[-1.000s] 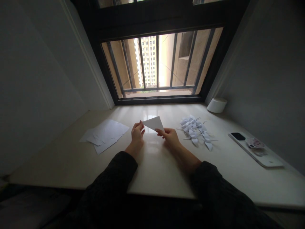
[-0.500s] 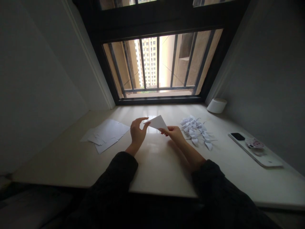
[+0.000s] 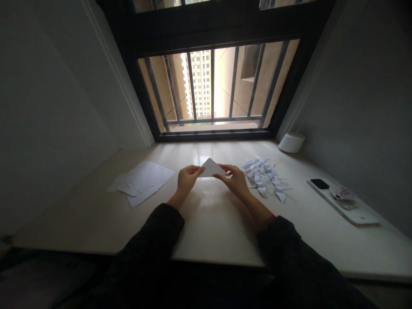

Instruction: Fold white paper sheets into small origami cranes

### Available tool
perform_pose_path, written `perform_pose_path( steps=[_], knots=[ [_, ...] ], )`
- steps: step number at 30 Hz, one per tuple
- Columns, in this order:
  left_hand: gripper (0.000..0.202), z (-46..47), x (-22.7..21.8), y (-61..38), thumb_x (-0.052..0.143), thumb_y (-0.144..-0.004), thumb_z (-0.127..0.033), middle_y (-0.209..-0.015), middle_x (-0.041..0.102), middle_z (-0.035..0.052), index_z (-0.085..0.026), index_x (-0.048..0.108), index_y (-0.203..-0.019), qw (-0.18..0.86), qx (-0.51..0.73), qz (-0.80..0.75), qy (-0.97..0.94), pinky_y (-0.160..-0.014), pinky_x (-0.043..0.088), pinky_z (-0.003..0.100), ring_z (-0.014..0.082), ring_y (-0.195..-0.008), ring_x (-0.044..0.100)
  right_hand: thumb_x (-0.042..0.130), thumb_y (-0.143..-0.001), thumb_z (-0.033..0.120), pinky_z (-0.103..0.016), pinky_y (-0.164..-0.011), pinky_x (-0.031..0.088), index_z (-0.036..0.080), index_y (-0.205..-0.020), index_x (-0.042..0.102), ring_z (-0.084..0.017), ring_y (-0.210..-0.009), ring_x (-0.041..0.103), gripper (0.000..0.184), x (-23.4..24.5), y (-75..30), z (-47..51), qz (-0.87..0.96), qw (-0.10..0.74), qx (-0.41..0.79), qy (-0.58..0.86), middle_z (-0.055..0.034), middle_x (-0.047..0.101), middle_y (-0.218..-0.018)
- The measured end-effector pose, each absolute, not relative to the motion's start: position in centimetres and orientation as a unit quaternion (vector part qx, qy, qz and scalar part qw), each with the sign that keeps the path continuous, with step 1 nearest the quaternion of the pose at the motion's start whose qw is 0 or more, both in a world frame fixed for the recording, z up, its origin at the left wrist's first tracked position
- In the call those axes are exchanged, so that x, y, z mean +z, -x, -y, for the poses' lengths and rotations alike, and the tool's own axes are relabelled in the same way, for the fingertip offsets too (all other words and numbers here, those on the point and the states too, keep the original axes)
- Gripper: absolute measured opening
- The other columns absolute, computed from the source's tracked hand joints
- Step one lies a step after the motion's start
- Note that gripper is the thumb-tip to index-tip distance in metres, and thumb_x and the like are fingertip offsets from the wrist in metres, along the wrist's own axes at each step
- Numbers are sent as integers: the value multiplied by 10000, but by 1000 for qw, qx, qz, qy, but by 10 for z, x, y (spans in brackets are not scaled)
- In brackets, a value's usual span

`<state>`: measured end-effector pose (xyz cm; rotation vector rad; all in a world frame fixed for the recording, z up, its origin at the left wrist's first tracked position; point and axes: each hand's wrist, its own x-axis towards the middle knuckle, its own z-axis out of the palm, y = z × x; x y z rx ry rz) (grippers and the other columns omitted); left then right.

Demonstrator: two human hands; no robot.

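Observation:
A white sheet of paper folded into a triangle (image 3: 210, 168) is held up above the sill, its peak pointing toward the window. My left hand (image 3: 187, 180) pinches its left corner between thumb and fingers. At the right corner my right hand (image 3: 236, 180) grips it, thumb in front and fingers behind. To the right of my right hand lies a heap of small folded white paper figures (image 3: 262, 174) with thin pointed ends. Left of my left hand is a loose stack of white paper sheets (image 3: 149, 178).
The pale windowsill (image 3: 215, 231) carries everything. On the right a phone (image 3: 343, 204) with a round pinkish grip lies camera side up. A white rounded object (image 3: 291, 142) stands in the back right corner. The dark-framed window (image 3: 212, 136) closes off the back.
The triangle has turned so its peak points away from me and its long edge runs level. My left hand has closed on the left corner; my right fingers have shifted behind the paper.

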<state>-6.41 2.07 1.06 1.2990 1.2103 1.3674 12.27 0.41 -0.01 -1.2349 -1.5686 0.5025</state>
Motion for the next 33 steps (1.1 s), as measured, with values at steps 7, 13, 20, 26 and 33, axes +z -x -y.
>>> perform_pose_path(
  steps=[7, 13, 20, 26, 33],
  knots=[
    [175, -14, 13, 55, 809, -550, -311, -648, 684, 42, -202, 700, -633, 443, 576, -502, -469, -652, 469, 299, 221, -727, 640, 639, -801, 401, -398, -842, 462, 278, -1086, 686, -248, -939, 556, 314, 0, -120, 3, 698, 513, 34, 498, -65, 683, -996],
    [157, -12, 15, 52, 805, -557, -300, -661, 682, 37, -210, 696, -626, 424, 571, -509, -485, -671, 453, 294, 213, -731, 630, 642, -796, 419, -365, -803, 450, 246, -927, 702, -237, -894, 566, 225, 3, -118, 8, 701, 501, 27, 507, -60, 687, -917],
    [370, -15, 20, 61, 684, -653, -565, -773, 707, 61, -207, 721, -741, 435, 534, -483, -542, -748, 436, 316, 226, -786, 634, 605, -778, 496, -314, -688, 452, 221, -764, 595, -185, -726, 587, 275, 4, -117, 3, 625, 547, 194, 523, -32, 643, -771],
    [578, -28, 13, 68, 491, -753, -687, -1127, 665, 105, -255, 638, -1108, 620, 500, -413, -442, -906, 402, 357, 243, -1055, 601, 678, -657, 556, -278, -651, 477, 218, -821, 578, -161, -699, 601, 389, 2, -116, -6, 468, 583, 526, 405, -12, 661, -754],
    [462, -21, 5, 53, 672, -690, -573, -969, 688, 123, -194, 685, -954, 728, 417, -335, -429, -877, 449, 390, 254, -934, 633, 747, -581, 540, -307, -699, 516, 189, -927, 669, -194, -755, 640, 500, 7, -111, -1, 423, 530, 636, 368, -66, 698, -856]
  ],
)
